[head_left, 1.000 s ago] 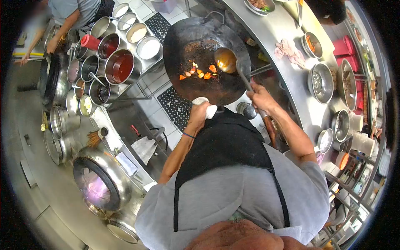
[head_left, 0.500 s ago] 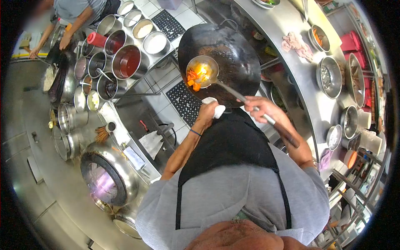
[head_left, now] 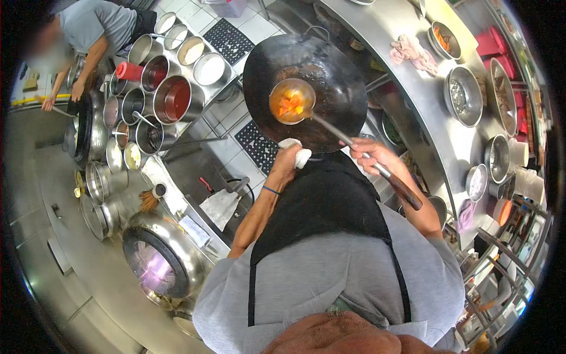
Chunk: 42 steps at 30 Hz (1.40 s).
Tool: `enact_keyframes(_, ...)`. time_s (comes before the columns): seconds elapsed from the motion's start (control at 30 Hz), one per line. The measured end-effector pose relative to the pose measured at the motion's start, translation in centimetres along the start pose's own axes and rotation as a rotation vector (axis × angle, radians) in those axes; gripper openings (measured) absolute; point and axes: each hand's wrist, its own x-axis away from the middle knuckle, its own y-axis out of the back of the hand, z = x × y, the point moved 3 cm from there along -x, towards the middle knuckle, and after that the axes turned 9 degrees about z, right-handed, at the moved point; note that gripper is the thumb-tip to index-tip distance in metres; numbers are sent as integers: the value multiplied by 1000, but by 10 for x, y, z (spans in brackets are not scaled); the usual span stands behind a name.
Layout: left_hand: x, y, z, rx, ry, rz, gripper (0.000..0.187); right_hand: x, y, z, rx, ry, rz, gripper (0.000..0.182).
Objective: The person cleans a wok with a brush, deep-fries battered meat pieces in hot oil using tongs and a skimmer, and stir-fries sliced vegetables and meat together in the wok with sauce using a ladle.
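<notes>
A large dark wok (head_left: 336, 65) is in front of me, its near rim held by my left hand (head_left: 287, 162) through a folded white cloth (head_left: 302, 158). My right hand (head_left: 372, 156) is closed round the long handle of a ladle (head_left: 336, 129), whose wooden end points back toward my forearm. Over the left part of the wok sits the ladle's bowl, filled with orange food pieces (head_left: 289, 104) that look glossy. Brownish residue marks the wok's inner surface above the ladle.
Steel pots of sauces and powders (head_left: 175, 100) crowd the left counter beside a red bottle (head_left: 128, 71). A burner (head_left: 154, 265) glows at lower left. Bowls (head_left: 463, 97) and a pink cloth (head_left: 414, 54) lie on the right counter. Another person (head_left: 97, 26) works at upper left.
The wok has shifted slightly left along with my left hand. The ladle's bowl has moved a little right, and the orange pieces that spilled over its edge now sit inside it.
</notes>
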Motion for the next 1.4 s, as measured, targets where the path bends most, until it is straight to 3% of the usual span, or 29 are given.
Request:
enact_keyframes(0.07, 2, -1, -3, -14, 5, -31, 11, -5, 6, 16, 221, 77, -133, 6)
enact_keyframes(0.23, 8, -7, -11, -63, 70, -114, 13, -26, 29, 35, 611, 125, -391, 9)
enact_keyframes(0.37, 5, -6, -11, -107, 59, -143, 14, -42, 15, 39, 707, 97, -453, 7)
enact_keyframes(0.73, -13, -9, -11, -112, 59, -129, 14, -48, -18, 27, 278, -14, -74, 6)
enact_keyframes(0.9, -17, -5, -15, -38, 135, -173, 17, -32, -5, 26, -197, -38, 182, 39)
enact_keyframes(1.0, -22, 4, -10, -2, 107, -161, 19, -11, -3, 35, 29, -4, 13, 35)
enact_keyframes(1.07, -26, 12, -6, -38, 129, -155, 18, -3, 12, 44, 228, 32, -122, 15)
enact_keyframes(1.13, -23, 6, -12, -46, 144, -202, 16, 3, 29, 54, 415, 11, -234, 7)
enact_keyframes(1.27, -24, -7, -22, -54, 77, -245, 16, -4, 46, 58, 693, -71, -437, 10)
enact_keyframes(1.4, -36, -11, -24, -148, 12, -229, 16, -25, 47, 46, 568, -98, -431, 11)
